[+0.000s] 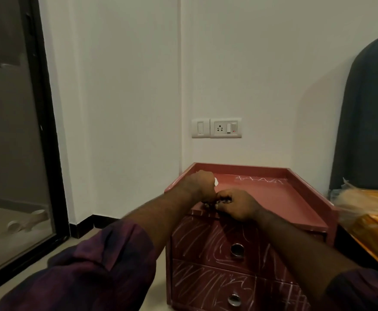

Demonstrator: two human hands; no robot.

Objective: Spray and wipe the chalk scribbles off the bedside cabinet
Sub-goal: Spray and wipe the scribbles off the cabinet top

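Observation:
A dark red bedside cabinet stands in the room corner. White chalk scribbles cover both drawer fronts, and a zigzag chalk line runs along the back of its top. My left hand is fisted over the top's front left part, and a small white object pokes out of the fist. My right hand sits right beside it at the front edge, fingers curled round a small dark thing between the two hands. What these two items are is unclear.
A wall socket and switch plate sit above the cabinet. A bed with an orange cover and dark headboard adjoins on the right. A glass sliding door fills the left. Bare floor lies left of the cabinet.

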